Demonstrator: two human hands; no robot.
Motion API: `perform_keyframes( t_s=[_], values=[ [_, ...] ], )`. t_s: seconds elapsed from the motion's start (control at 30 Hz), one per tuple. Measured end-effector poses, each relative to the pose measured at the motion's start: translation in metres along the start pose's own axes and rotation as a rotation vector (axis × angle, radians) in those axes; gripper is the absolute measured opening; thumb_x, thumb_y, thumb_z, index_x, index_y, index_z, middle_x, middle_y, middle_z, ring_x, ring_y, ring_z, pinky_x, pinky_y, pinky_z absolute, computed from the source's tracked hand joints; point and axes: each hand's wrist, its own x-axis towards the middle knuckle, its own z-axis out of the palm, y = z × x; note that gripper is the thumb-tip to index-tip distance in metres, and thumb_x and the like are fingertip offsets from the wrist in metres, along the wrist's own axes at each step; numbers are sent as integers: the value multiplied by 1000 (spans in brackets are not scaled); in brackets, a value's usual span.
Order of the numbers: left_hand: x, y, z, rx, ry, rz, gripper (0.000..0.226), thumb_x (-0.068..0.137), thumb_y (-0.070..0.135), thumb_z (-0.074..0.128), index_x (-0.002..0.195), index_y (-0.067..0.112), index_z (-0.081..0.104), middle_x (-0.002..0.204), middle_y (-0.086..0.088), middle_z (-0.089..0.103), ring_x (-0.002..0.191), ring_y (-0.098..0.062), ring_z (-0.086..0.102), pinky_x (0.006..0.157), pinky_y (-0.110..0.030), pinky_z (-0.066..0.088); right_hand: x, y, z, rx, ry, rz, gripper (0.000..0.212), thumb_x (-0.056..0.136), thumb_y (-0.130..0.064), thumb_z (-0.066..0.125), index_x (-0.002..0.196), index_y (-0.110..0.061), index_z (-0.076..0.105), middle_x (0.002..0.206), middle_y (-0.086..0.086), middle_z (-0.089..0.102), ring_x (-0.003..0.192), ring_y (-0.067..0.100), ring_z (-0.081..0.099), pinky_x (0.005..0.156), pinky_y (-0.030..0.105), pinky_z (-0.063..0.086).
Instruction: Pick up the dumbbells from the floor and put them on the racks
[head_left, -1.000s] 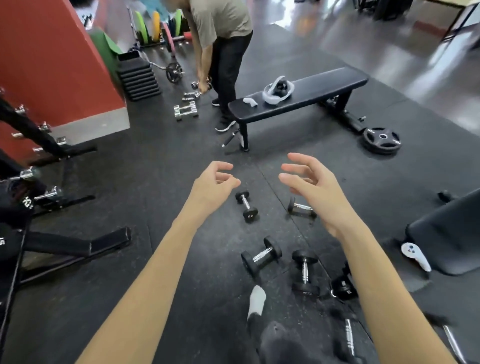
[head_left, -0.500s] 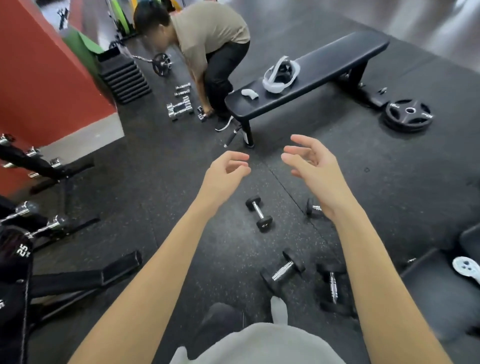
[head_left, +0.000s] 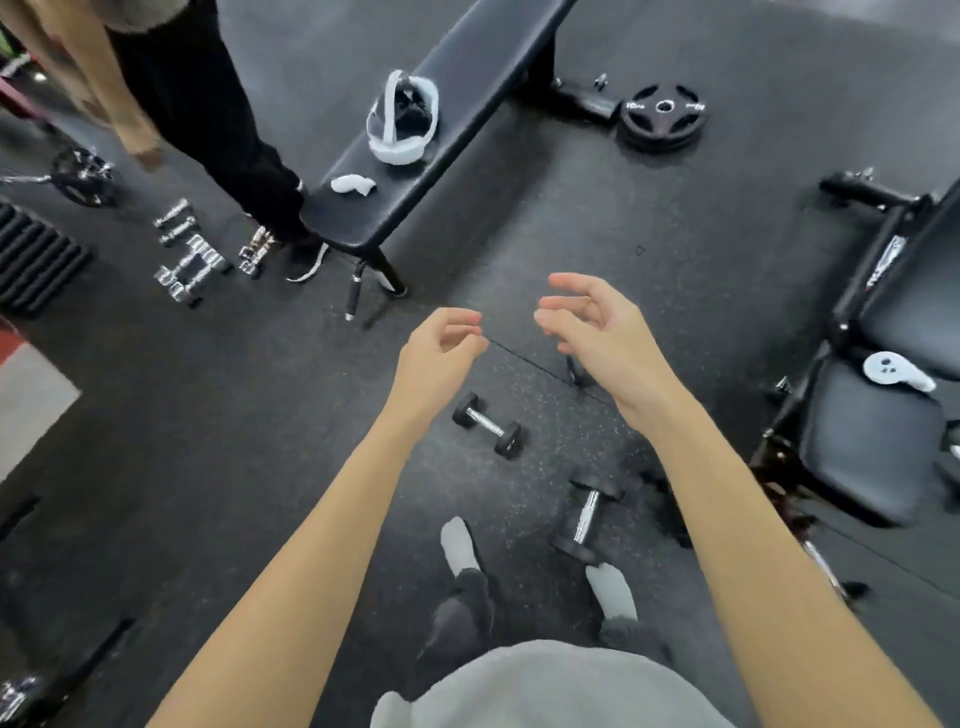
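Observation:
Two small black dumbbells with chrome handles lie on the dark rubber floor in front of my feet. One dumbbell (head_left: 487, 425) sits below and between my hands, the other dumbbell (head_left: 587, 515) lies nearer my right foot. A third dumbbell (head_left: 575, 372) is mostly hidden behind my right wrist. My left hand (head_left: 439, 353) hovers above the floor with fingers loosely curled, holding nothing. My right hand (head_left: 597, 332) is beside it, fingers apart and empty. Several chrome dumbbells (head_left: 189, 265) lie at the far left.
A flat black bench (head_left: 358, 223) with a white headset (head_left: 402, 122) crosses the top centre. Another person (head_left: 208, 130) stands at its left end. A weight plate (head_left: 664, 117) lies top right. A padded bench (head_left: 872, 441) with a white controller stands right.
The view has tilted down and moved forward over the dumbbells. Both hands stayed raised and empty. The other person has straightened up, and the rack at the left has left the view.

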Motion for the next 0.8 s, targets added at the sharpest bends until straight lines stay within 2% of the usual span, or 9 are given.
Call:
perform_keyframes(
  t_s=[0.17, 0.23, 0.33, 0.43, 0.57, 0.63, 0.73, 0.8],
  values=[
    [67, -43, -26, 34, -95, -5, 22, 85, 28, 65, 103, 40, 67, 103, 16, 72, 98, 3, 65, 80, -19, 44, 44, 35, 48, 65, 164, 136, 36, 92, -27, 71, 127, -31, 62, 110, -10, 73, 98, 8, 73, 92, 33, 58],
    [97, -74, -27, 62, -125, -18, 25, 84, 30, 64, 107, 41, 66, 105, 17, 71, 99, 4, 63, 81, -18, 44, 70, 65, 66, 93, 219, 203, 39, 92, -28, 71, 130, -29, 61, 112, -8, 71, 99, 10, 73, 88, 29, 58],
    [143, -134, -20, 88, -123, -44, 30, 85, 32, 63, 113, 40, 64, 110, 18, 67, 102, 7, 60, 77, -16, 42, 113, 125, 94, 99, 236, 300, 40, 91, -31, 71, 129, -31, 58, 115, -6, 68, 103, 11, 71, 90, 30, 58],
    [189, -210, 6, 140, -150, -95, 34, 89, 30, 62, 123, 35, 61, 120, 12, 62, 110, -3, 58, 77, -15, 42, 150, 209, 119, 103, 279, 414, 42, 93, -30, 70, 132, -31, 56, 112, -9, 67, 105, 12, 69, 94, 33, 57],
    [245, -325, 51, 244, -167, -141, 46, 92, 25, 60, 138, 26, 56, 130, 3, 57, 110, -7, 52, 89, -23, 41, 201, 333, 148, 100, 300, 554, 49, 95, -30, 69, 142, -24, 54, 114, -10, 64, 104, 11, 66, 98, 35, 54],
    [274, -386, 73, 297, -199, -170, 57, 92, 26, 61, 147, 24, 45, 132, 0, 54, 105, -10, 55, 83, -24, 44, 231, 398, 159, 93, 296, 622, 53, 95, -31, 69, 144, -22, 53, 117, -8, 64, 108, 13, 64, 104, 39, 51],
    [318, -475, 104, 403, -267, -243, 76, 91, 30, 63, 156, 24, 25, 148, -9, 39, 88, -17, 59, 66, -26, 46, 276, 497, 172, 86, 308, 721, 64, 93, -32, 71, 151, -21, 46, 127, -7, 60, 121, 20, 57, 111, 40, 43],
    [347, -529, 121, 473, -239, -265, 83, 89, 30, 65, 158, 20, 20, 149, -12, 36, 98, -25, 58, 76, -31, 47, 303, 556, 184, 26, 301, 776, 77, 91, -35, 72, 157, -21, 36, 128, -7, 59, 123, 23, 53, 102, 33, 39]
  ],
)
